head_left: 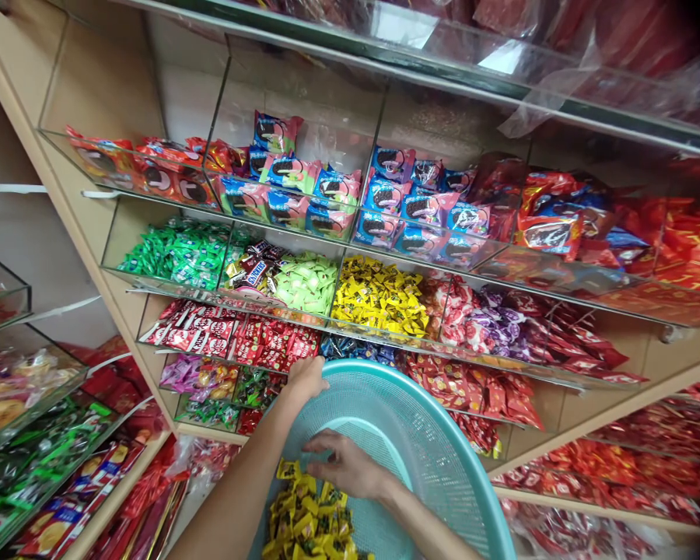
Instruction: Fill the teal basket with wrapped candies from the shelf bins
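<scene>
- Head view: the person's left hand (306, 379) is gripping the far-left rim of a large round turquoise plastic mesh basket (443, 459), its fingers bending together over the edge; the fingertips are partly hiding, so how tightly they are pressing cannot be told.
- The right hand (350, 464) is reaching over the inside of the basket, palm facing down, its fingers curving loosely and standing a little apart; nothing is showing between them. Whether the underside is touching the sweets cannot be told.
- Small yellow-wrapped sweets with dark markings (309, 517) are lying in a heap in the near-left part of the basket, just below the right hand.
- The basket is standing out in front of a pale wooden shelf unit with clear-walled compartments (64, 202), overlapping its lower tiers.
- Similar yellow-wrapped pieces (379, 295) are filling a compartment above the basket; pale green packets (306, 284) are lying to their left, and purple-and-white wrapped sweets (493, 327) to their right.
- Blue-and-pink cookie packets (425, 206) are sitting on the tier above.
- Bright green wrapped sweets (178, 253) are piling up farther left.
</scene>
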The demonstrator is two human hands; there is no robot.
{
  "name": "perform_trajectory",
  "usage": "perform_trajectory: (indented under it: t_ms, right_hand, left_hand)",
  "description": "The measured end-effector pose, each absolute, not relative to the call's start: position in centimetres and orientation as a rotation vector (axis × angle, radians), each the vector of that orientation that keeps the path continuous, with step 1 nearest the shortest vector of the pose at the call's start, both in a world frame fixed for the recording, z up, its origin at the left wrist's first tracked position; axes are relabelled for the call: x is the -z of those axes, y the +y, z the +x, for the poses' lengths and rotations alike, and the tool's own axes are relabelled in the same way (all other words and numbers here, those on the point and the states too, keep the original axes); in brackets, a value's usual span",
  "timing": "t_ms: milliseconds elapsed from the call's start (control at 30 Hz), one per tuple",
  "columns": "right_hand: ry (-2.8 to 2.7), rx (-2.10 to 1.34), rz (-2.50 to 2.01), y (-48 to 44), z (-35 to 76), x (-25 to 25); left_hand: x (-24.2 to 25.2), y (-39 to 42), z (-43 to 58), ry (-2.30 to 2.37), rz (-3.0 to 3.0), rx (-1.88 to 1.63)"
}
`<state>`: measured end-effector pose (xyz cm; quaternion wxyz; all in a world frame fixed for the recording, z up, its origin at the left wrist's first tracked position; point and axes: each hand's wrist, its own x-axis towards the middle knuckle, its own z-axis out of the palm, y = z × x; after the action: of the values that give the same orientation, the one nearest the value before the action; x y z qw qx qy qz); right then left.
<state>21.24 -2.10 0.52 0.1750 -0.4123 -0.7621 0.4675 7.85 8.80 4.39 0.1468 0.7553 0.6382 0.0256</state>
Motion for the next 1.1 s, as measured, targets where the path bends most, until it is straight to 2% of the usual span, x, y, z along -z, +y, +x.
perform_trajectory:
  t_ms: [67,200,500,733,1100]
  right_hand:
    - [-2.241,-1.187,-1.134,-2.5,20.4,-0.4]
    - [-2.364,-1.191,-1.063,-3.2,19.5,0.1]
    - [-2.212,-1.095,-1.136,-2.2,20.1,0.3]
    - [-2.415,-1.202,-0.973,-3.7,19.5,-0.2]
    - [-2.230,-1.233,-1.274,-5.8,19.5,-0.6]
  left_hand:
    - [-4.6,8.8,8.0,1.827,2.178,-0.064]
    - [-4.7,8.8,7.9,1.815,2.177,-0.068]
    - [-4.9,8.6,7.9,1.819,2.195,-0.057]
    - [-5.1,8.2,7.6,1.830,2.192,-0.084]
    - [-5.3,7.3,6.9,1.790,2.203,-0.148]
